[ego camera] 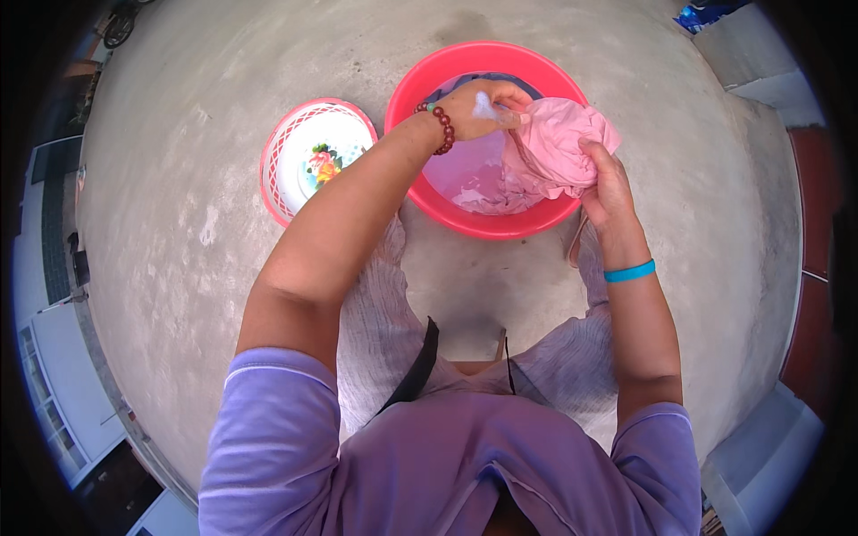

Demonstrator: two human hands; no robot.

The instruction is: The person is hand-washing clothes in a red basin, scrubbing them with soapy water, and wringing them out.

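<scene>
A wet pink cloth [560, 144] is held up over the right side of a red plastic basin [462, 221], its lower part hanging into the water. My left hand [486, 107], with a beaded bracelet and white suds on its back, pinches the cloth's left edge. My right hand [606, 177], with a turquoise band at the wrist, grips the cloth's right side, thumb on top. Cloudy water [462, 164] lies in the basin, and dark fabric [499, 82] shows at its far side, partly hidden by my left hand.
A white enamel-look basin [285, 161] with a red lattice rim and a flower print stands left of the red basin, partly behind my left forearm. Both stand on a concrete floor [167, 201]. My knees are on either side, near the red basin.
</scene>
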